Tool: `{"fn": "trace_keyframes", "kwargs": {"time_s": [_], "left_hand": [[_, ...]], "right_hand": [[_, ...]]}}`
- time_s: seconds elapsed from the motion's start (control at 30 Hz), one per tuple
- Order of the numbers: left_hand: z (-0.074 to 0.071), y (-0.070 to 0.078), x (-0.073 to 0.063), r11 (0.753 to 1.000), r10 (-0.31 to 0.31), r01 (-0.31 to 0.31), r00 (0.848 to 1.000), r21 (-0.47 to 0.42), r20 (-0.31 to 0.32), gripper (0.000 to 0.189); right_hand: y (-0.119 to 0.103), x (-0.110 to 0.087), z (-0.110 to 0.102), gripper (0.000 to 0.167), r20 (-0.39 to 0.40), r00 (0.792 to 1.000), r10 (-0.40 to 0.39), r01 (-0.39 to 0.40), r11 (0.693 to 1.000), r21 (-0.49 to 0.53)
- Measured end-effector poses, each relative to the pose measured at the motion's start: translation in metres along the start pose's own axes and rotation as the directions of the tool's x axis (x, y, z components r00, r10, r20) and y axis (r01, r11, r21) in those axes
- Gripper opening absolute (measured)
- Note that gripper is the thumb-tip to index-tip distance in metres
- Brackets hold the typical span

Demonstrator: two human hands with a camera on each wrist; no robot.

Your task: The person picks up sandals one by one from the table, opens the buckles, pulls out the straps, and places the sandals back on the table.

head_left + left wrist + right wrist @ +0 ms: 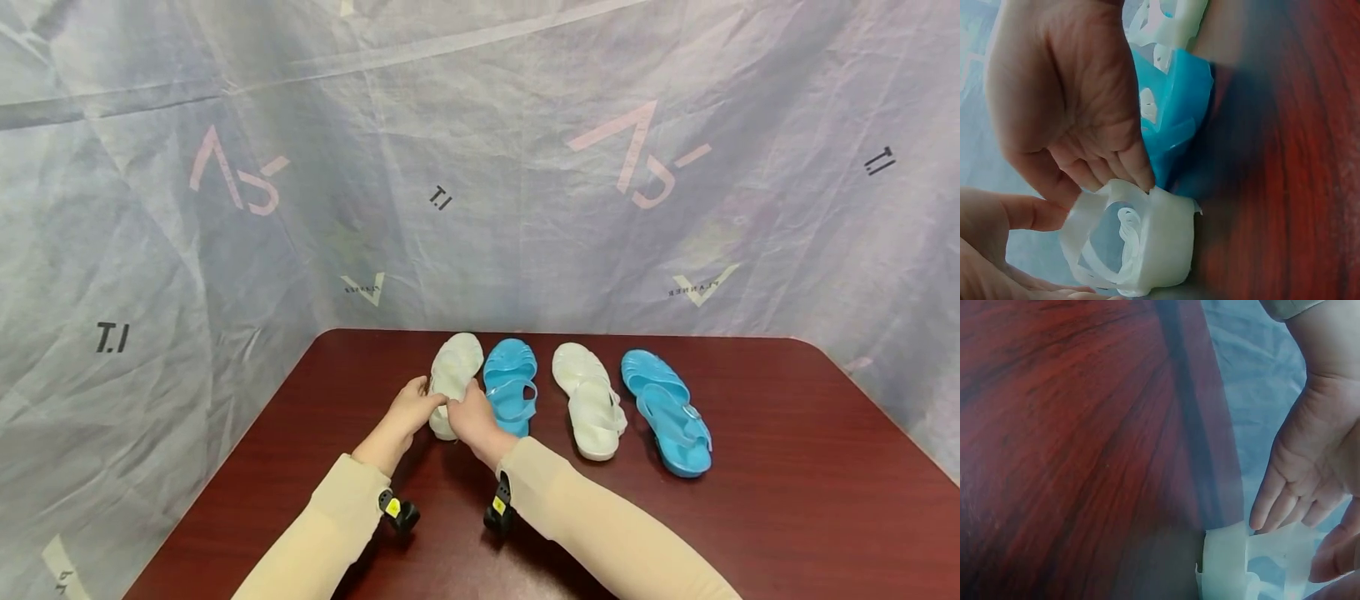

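Observation:
Both hands are at the leftmost white sandal (457,362), which lies on the table with its heel toward me. My left hand (414,407) holds it from the left, fingers along its side and thumb reaching to the strap (1079,228). From the right, my right hand (474,419) pinches the same strap over the heel, its fingertips close to the heel's rim. In the left wrist view the white heel (1169,244) shows upright on the tabletop. A blue sandal (512,358) lies just right of my right hand, its heel partly covered by the hand.
Farther right lie another white sandal (596,417) and another blue sandal (682,450), toes away from me. They rest on a dark red wooden table (787,467). A grey printed cloth (480,250) hangs behind the table's back edge and along its sides.

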State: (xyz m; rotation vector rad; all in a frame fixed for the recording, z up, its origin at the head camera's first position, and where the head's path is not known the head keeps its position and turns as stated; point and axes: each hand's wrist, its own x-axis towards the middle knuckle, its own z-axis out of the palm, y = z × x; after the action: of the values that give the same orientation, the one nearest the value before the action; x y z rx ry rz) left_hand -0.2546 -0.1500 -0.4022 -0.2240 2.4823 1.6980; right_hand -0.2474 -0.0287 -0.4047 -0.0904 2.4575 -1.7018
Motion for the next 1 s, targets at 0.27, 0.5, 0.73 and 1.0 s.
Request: {"fn": "trace_keyframes", "kwargs": {"time_s": [0.27, 0.5, 0.73, 1.0], "left_hand": [[0.002, 0.013, -0.005, 0.998, 0.041, -0.042, 0.999, -0.036, -0.025, 0.072], [0.003, 0.022, -0.009, 0.995, 0.087, -0.089, 0.995, -0.035, -0.038, 0.071], [0.005, 0.024, -0.007, 0.995, 0.101, -0.102, 0.994, -0.011, -0.039, 0.069], [0.014, 0.029, -0.008, 0.99, 0.138, -0.138, 0.986, 0.004, -0.093, 0.067]], "right_hand": [[-0.009, 0.0, -0.01, 0.061, -0.012, 0.998, -0.058, 0.058, 0.998, 0.012], [-0.018, 0.004, -0.022, 0.06, -0.021, 0.997, -0.077, 0.079, 0.995, 0.061], [-0.022, 0.004, -0.035, 0.058, -0.039, 0.993, -0.109, 0.111, 0.992, 0.067], [-0.019, 0.005, -0.051, 0.057, -0.035, 0.996, -0.079, 0.082, 0.991, 0.103]]}}
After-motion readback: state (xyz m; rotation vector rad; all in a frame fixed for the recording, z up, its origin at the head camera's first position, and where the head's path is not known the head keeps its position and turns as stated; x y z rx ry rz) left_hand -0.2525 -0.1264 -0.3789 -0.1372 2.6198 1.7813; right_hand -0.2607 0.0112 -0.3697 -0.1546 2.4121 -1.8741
